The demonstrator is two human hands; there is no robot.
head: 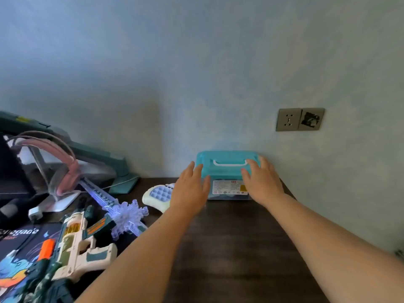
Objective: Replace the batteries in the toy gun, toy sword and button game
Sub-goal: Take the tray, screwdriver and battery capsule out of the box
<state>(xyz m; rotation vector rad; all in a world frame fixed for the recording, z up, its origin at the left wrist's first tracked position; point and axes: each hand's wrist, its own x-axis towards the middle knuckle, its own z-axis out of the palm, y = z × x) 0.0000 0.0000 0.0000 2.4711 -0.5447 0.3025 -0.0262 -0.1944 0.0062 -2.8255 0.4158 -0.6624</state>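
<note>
A clear plastic box with a teal lid (227, 159) and white handle stands against the wall at the back of the dark wooden table (236, 248). My left hand (191, 189) reaches to its left side and my right hand (261, 182) to its right side, fingers straight; whether they touch it I cannot tell. The button game (156, 196), cream with pale blue buttons, lies just left of my left hand. A translucent snowflake toy sword (122, 212) glows blue further left. The cream and green toy gun (74, 248) lies at the front left.
A pink headset (65, 169) hangs on a stand at the far left beside a green monitor arm (98, 156). A dark printed mat (19, 254) lies under the gun. A wall socket (299, 119) sits right of the box.
</note>
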